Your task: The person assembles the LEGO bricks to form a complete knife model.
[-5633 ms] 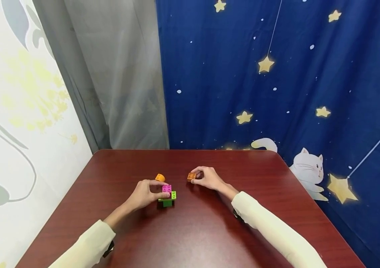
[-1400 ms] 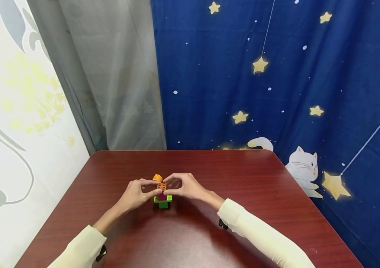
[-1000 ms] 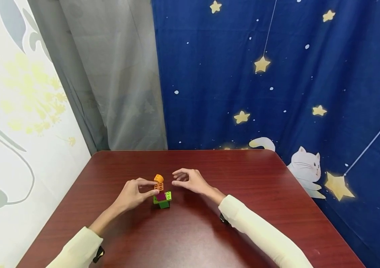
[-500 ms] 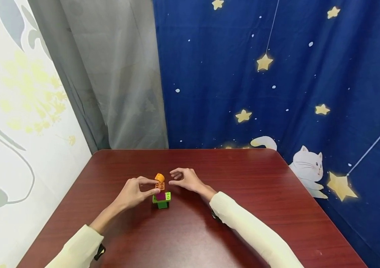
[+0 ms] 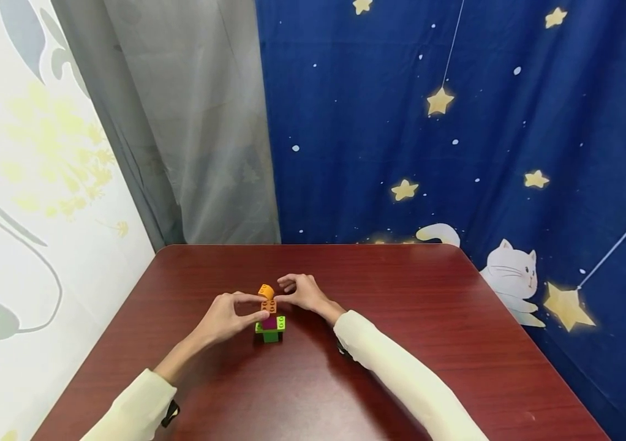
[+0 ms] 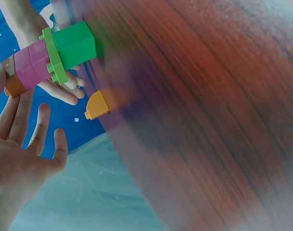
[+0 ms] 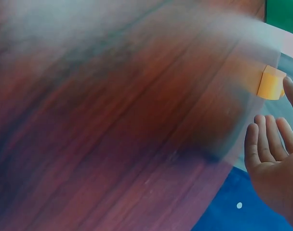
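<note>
My left hand (image 5: pixel 223 318) pinches the brown-orange brick (image 5: pixel 271 307) at the top of an upright stack of toy building bricks. Below it come pink bricks (image 6: pixel 33 63), then a lime plate (image 6: pixel 54 55) and a green brick (image 6: pixel 78 44) at the foot. Just behind the stack, a rounded yellow-orange brick (image 5: pixel 266 292) lies on the table. Beside that brick is my right hand (image 5: pixel 303 291), fingers spread and loosely bent. In the right wrist view its thumb overlaps the rounded brick's edge (image 7: pixel 272 85); contact cannot be told.
Both hands work over a dark red wooden table (image 5: pixel 313 386) with rounded far corners. Beyond its far edge hang a grey curtain (image 5: pixel 219 153) and a blue starry curtain (image 5: pixel 357 141). A white patterned panel (image 5: pixel 43 214) borders the left side.
Earlier the right hand brought the brown-orange brick onto the pink ones, then let go and drew back. Since then it has moved left, close to the rounded brick. The left hand keeps its pinch.
</note>
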{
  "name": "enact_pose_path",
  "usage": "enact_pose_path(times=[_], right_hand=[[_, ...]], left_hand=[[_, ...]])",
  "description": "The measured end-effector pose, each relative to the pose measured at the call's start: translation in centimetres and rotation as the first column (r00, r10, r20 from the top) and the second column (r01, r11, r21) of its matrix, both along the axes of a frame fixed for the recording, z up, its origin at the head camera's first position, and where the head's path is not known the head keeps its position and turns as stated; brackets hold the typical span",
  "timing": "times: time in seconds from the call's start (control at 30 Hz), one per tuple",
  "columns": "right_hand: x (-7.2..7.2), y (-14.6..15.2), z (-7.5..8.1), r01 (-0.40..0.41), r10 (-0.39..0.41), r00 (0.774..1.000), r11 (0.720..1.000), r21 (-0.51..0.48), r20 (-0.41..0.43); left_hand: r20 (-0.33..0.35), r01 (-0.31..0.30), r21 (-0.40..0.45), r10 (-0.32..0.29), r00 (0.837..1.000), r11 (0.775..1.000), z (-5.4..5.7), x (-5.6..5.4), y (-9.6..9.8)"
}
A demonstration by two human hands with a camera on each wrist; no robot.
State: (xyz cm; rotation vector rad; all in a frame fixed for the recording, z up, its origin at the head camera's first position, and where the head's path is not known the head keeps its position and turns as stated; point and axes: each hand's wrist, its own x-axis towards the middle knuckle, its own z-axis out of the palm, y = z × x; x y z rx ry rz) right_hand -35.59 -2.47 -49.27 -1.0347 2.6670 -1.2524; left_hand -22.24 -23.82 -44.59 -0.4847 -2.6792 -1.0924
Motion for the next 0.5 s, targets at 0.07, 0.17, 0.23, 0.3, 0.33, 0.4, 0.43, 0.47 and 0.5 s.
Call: enact_pose_path(times=[0.07, 0.17, 0.23, 0.3, 0.33, 0.4, 0.43, 0.47, 0.5], right_hand=[[-0.1, -0.4, -0.1, 0.004, -0.004, 1.0, 1.0, 0.009, -0.005], [-0.2, -1.0, -0.1, 0.006, -0.006, 1.0, 1.0, 0.024, -0.015], [-0.2, -1.3, -0.2, 0.01, -0.009, 1.0, 0.999, 0.037, -0.021], [-0.2, -1.7, -0.2, 0.018, -0.017, 1.0, 0.999, 0.048, -0.021], [-0.2, -1.8, -0.2, 0.023, -0.022, 1.0, 0.998, 0.05, -0.019], [-0.3, -2.2, -0.3, 0.031, -0.03, 0.999, 0.998, 0.059, -0.017], [-0.3, -2.3, -0.4, 0.032, -0.03, 0.999, 0.997, 0.064, -0.018], [-0.3, -2.5, -0.4, 0.032, -0.03, 0.999, 0.997, 0.069, -0.021], [-0.4, -2.6, -0.5, 0.029, -0.028, 0.999, 0.997, 0.071, -0.024]], left_hand=[[0.003, 0.003, 0.008, -0.003, 1.0, 1.0, -0.2, 0.0, 0.0], [0.006, 0.002, 0.029, -0.002, 1.0, 1.0, -0.3, 0.0, 0.0], [0.006, 0.006, 0.046, -0.006, 1.0, 0.999, -0.3, 0.0, 0.0], [0.012, 0.007, 0.058, -0.008, 1.0, 0.998, -0.2, 0.1, 0.1], [0.014, 0.007, 0.061, -0.008, 1.0, 0.998, -0.2, 0.1, 0.1], [0.018, 0.006, 0.064, -0.007, 1.0, 0.998, -0.2, 0.2, 0.2], [0.022, 0.003, 0.064, -0.005, 1.0, 0.998, -0.2, 0.2, 0.2], [0.023, 0.001, 0.062, -0.002, 1.0, 0.998, -0.2, 0.2, 0.2], [0.025, 0.001, 0.063, -0.002, 1.0, 0.998, -0.2, 0.2, 0.3]])
